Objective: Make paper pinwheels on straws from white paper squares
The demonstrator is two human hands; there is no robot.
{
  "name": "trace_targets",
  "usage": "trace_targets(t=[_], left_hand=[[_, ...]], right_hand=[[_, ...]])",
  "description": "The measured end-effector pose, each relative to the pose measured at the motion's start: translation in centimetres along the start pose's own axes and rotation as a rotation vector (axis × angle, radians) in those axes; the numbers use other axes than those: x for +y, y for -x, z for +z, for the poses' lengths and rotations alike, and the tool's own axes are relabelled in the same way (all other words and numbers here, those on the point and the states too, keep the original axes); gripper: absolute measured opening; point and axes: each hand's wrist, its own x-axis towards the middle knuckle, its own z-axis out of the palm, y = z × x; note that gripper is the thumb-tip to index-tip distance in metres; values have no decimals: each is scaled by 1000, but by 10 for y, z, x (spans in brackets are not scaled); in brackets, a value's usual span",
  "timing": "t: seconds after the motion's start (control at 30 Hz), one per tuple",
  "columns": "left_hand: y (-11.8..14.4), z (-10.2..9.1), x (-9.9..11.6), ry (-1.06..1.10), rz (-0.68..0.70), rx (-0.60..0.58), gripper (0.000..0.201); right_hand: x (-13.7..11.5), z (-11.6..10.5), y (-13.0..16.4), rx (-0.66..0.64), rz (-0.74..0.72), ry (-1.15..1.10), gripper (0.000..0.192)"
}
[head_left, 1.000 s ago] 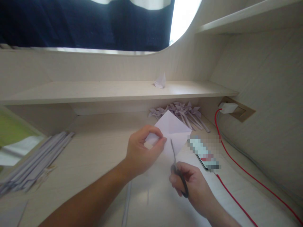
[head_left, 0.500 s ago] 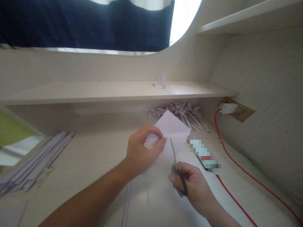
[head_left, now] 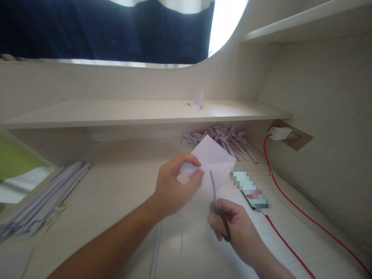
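Observation:
A white square sheet of paper, creased across the middle, is turned cornerwise above the desk. My left hand pinches it at the left between thumb and forefinger. Black-handled scissors are in my right hand, fingers round the handles. Their narrow blades point up over the paper's lower part, towards its centre; whether they are parted I cannot make out. Beneath the hands, a thin paper strip lies on the desk.
Folded paper pinwheel-like flowers with stems lie heaped behind the sheet. Rolled paper sticks are stacked at left. A phone rests at right beside a red cable from a white plug. A folded paper piece stands on the shelf.
The paper and the scissors have shifted very slightly to the right. Both hands keep their hold.

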Motion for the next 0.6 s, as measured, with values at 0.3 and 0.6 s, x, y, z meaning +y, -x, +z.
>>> trace_targets(t=[0.3,0.6], left_hand=[[-38,-32,-29,208,-138,131,56],[-27,-17,-25,366,-576,-627,11]], right_hand=[[1,-2,-1,-140,27,81,32],[10,-13,-14,333,-200,32,40]])
